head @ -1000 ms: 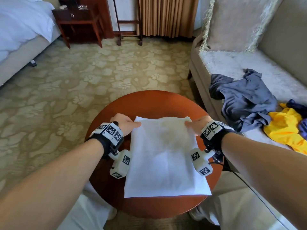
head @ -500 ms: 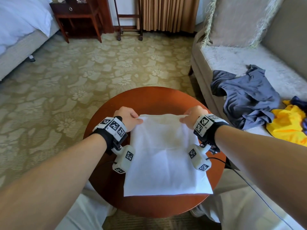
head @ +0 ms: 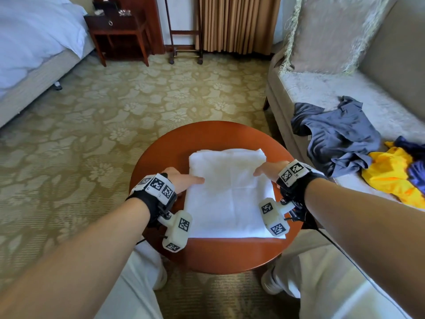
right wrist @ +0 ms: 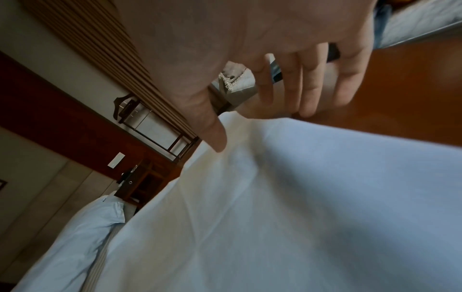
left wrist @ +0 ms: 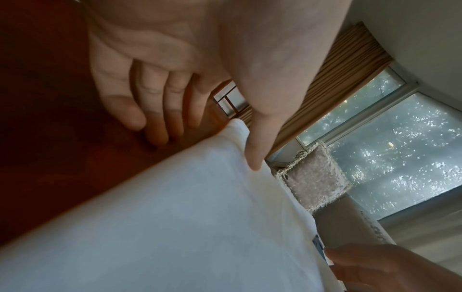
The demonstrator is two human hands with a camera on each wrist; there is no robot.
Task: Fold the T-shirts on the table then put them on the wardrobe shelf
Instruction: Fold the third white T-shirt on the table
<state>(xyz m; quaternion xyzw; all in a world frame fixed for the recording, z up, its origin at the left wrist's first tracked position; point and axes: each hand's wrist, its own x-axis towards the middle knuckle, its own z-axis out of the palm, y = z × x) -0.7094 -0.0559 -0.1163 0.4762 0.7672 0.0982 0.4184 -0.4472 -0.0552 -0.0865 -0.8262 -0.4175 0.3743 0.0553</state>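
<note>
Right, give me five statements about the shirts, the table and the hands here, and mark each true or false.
1. The white T-shirt lies on the round wooden table. True.
2. The left hand holds the yellow garment. False: that garment lies on the sofa; the hand's thumb rests on the white T-shirt.
3. The grey-blue shirt lies crumpled on the sofa. True.
4. The right hand hangs off the table. False: it rests at the white T-shirt's right edge.
5. The white T-shirt is spread out unfolded. False: it is folded to a rectangle.
</note>
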